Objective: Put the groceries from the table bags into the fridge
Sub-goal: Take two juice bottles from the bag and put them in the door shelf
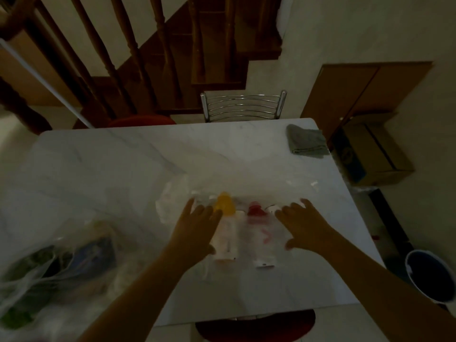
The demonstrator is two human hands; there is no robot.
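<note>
Both hands show a loose, spread-fingered grip: left hand (197, 224) rests beside the yellow-capped bottle (224, 230), right hand (302, 225) beside the red-capped bottle (259, 233). Bottles lie side by side inside a clear plastic bag (172, 201) on the white marble table (123, 156). Second bag of greens (37, 280) sits left. Grey cloth (307, 141) far corner.

Both hands are down on the white bench (123, 156), left hand (195, 225) beside the yellow-capped bottle (225, 228), right hand (302, 225) beside the red-capped bottle (259, 233), fingers (283, 213) spread, a clear bag of greens (37, 275) at left.
</note>
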